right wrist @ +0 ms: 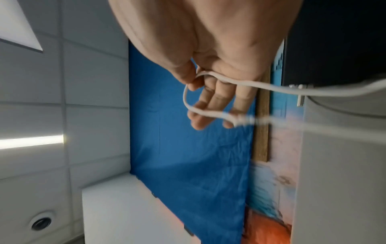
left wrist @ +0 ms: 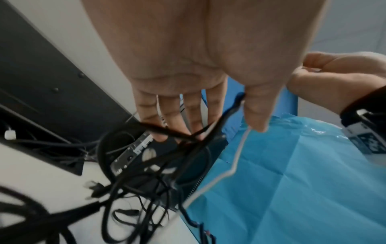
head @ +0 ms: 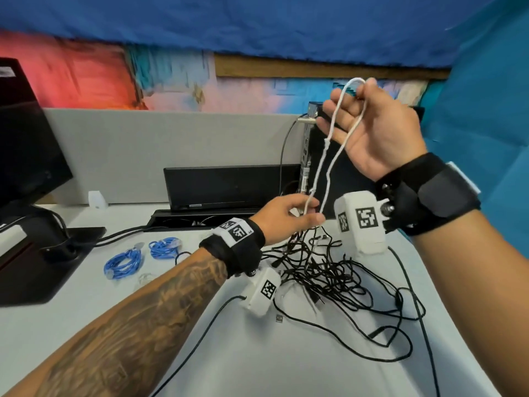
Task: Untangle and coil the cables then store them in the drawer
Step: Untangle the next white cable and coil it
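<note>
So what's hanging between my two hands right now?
In the head view, a white cable runs doubled from the raised right hand down to the left hand, which pinches it above the tangled black cables.

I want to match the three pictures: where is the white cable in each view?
Head: white cable right of centre, strung between both hands.
Left wrist: centre, slanting down from the thumb.
Right wrist: looped over the fingers, running right.
Shared landmark: blue sheet.
</note>
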### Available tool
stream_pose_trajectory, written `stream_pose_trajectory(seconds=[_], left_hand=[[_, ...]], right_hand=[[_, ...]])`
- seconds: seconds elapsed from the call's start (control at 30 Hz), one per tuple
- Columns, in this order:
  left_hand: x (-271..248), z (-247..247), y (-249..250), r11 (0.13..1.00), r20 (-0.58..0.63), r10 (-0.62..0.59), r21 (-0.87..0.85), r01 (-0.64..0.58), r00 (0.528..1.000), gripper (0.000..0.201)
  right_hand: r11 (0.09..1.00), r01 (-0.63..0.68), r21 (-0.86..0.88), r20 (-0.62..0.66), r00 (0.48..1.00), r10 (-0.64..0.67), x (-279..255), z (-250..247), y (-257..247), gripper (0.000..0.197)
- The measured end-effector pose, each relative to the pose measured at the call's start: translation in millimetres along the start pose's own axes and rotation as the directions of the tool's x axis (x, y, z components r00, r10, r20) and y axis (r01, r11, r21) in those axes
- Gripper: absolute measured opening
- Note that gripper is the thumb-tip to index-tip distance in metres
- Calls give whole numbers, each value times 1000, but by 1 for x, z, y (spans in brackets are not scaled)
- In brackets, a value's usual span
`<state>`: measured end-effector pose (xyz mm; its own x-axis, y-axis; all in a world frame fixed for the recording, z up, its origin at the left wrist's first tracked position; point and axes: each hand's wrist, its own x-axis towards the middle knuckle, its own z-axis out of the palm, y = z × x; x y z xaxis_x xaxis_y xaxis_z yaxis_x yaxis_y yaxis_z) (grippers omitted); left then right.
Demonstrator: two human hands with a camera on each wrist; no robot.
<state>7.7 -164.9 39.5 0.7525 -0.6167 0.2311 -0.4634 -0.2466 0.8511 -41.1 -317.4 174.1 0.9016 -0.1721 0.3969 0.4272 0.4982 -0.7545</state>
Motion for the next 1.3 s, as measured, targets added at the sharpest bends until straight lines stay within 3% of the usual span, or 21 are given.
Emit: stream_pose_trajectory(seconds=[0.07, 0.13, 0.17, 0.23, 0.3, 0.37, 0.43, 0.5, 0.53, 0.6, 0.63, 0.67, 0.73, 0.8, 0.87, 0.93, 1.0, 1.07, 1.13, 1.2, 1.3], left_hand=[[-1, 7, 4, 1000, 92, 8, 14, -10, 996, 13], [2, 12, 11, 993, 100, 44, 103, -54, 994, 16], [3, 12, 13, 993, 60, 51, 104, -57, 997, 21], [5, 7, 14, 997, -41, 22, -67, -25, 999, 28], [9, -2, 9, 954, -154, -49, -301, 0, 987, 37], [15, -10, 6, 863, -265, -157, -506, 1, 951, 40], [19, -18, 6, 745, -291, -253, -667, -7, 923, 40], [19, -24, 9, 661, -290, -299, -750, -21, 909, 39], [18, -27, 11, 630, -279, -310, -776, -23, 909, 39], [18, -31, 11, 564, -248, -326, -825, -23, 913, 40], [17, -32, 12, 553, -234, -323, -833, -17, 917, 40], [16, -34, 14, 579, -238, -315, -815, -13, 919, 40], [15, -37, 17, 759, -324, -256, -651, -18, 911, 41], [13, -41, 22, 887, -401, -157, -459, -50, 903, 42], [12, -44, 27, 859, -372, -140, -507, -74, 918, 40], [15, -49, 31, 741, -302, -137, -663, -105, 943, 38], [19, -53, 34, 722, -311, -119, -679, -133, 943, 37], [20, -56, 35, 772, -361, -92, -614, -163, 928, 37], [18, -55, 32, 854, -364, -80, -506, -125, 928, 38], [11, -49, 28, 958, -304, -53, -284, -37, 951, 30], [5, -29, 31, 999, -120, 43, -12, -45, 992, 12]], right_hand=[[998, -2, 59, -13, 1000, 3, 2, 8, 9, 29], [1000, -5, 11, -8, 1000, 5, 4, 15, 16, 29], [998, 8, -67, -3, 1000, -8, 5, 15, 17, 30], [927, 90, -363, 16, 996, -91, 6, 7, 18, 32], [667, 200, -718, 126, 979, -158, 3, -9, 25, 33], [398, 252, -882, 232, 968, -98, -5, -28, 42, 36], [291, 251, -923, 228, 967, -112, -17, -46, 64, 54], [323, 224, -919, 173, 968, -181, -28, -56, 83, 75], [384, 170, -908, 122, 982, -147, -32, -60, 90, 81], [498, -13, -867, 45, 993, 106, -42, -65, 103, 77], [507, -74, -859, 60, 968, 243, -48, -67, 109, 63], [479, -80, -874, 95, 940, 329, -53, -70, 116, 44], [391, 6, -920, 163, 915, 370, -59, -77, 123, 15], [314, 21, -949, 151, 906, 396, -57, -85, 124, 17], [264, -29, -964, 95, 891, 444, -50, -89, 119, 24], [197, -39, -980, 62, 874, 481, -43, -92, 112, 22], [100, -4, -995, 43, 884, 465, -37, -92, 102, 18], [158, -28, -987, 31, 934, 357, -31, -93, 89, 20], [369, -77, -926, 11, 973, 232, -27, -90, 74, 22], [516, -56, -855, 9, 992, 123, -23, -81, 61, 23], [589, 15, -808, 38, 999, 27, -21, -59, 54, 28]])
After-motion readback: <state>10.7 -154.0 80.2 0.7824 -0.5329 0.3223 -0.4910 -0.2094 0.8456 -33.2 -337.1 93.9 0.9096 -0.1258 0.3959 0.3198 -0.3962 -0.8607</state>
